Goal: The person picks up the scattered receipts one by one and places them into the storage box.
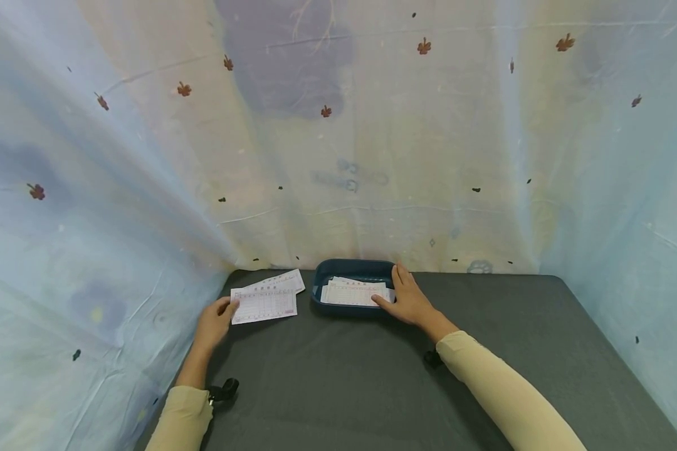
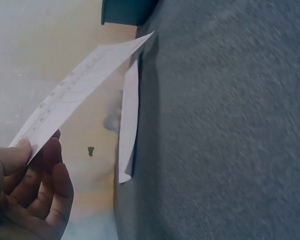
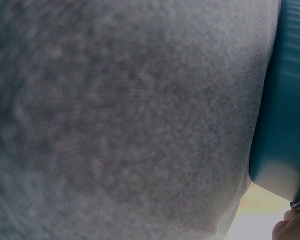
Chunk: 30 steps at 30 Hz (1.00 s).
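My left hand (image 1: 214,322) pinches the near-left corner of a printed paper slip (image 1: 264,305) between thumb and fingers. In the left wrist view that slip (image 2: 72,90) is lifted at a slant above the tabletop. Behind it, a second slip (image 1: 293,279) lies on the table, partly covered in the head view. To the right stands a dark blue plastic basket (image 1: 355,266) with several similar slips (image 1: 352,293) inside. My right hand (image 1: 409,304) holds the basket's right end, fingers at the rim and thumb reaching over the slips. Fingertips (image 3: 292,225) show beside the basket in the right wrist view.
A dark grey cloth covers the table (image 1: 327,376). Right behind the table's far edge hangs a pale patterned curtain (image 1: 372,188), which also closes in the left and right sides. A black camera mount (image 1: 224,389) sits on the left wrist.
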Tool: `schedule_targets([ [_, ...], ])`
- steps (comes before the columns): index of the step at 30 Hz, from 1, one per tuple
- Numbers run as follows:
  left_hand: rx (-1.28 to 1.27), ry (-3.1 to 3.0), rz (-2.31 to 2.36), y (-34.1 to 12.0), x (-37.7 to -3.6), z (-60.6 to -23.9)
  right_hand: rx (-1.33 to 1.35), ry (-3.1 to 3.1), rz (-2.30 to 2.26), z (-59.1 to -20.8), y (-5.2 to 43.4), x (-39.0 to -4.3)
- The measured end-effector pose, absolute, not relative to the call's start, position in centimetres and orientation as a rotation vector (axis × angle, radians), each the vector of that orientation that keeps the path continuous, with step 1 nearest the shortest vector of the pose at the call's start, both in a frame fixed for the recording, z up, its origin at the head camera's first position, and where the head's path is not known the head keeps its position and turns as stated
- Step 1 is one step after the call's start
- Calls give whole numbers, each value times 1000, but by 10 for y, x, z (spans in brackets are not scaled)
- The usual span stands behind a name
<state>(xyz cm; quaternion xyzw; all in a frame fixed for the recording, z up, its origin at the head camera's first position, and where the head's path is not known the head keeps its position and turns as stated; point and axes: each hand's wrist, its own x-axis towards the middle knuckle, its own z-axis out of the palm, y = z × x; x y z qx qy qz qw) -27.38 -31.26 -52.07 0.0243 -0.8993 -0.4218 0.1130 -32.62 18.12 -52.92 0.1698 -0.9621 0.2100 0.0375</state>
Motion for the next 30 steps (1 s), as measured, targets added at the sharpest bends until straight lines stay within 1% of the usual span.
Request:
schedule_targets([
  [9, 125, -2515, -1380, -307, -275, -515, 518, -2961, 653, -527, 180, -325],
  [18, 232, -2406, -1385, -291, -282, -504, 517, -2972, 656, -525, 181, -324],
  [30, 148, -2351, -1509, -261, -290, -494, 519, -2968, 668, -527, 181, -325],
])
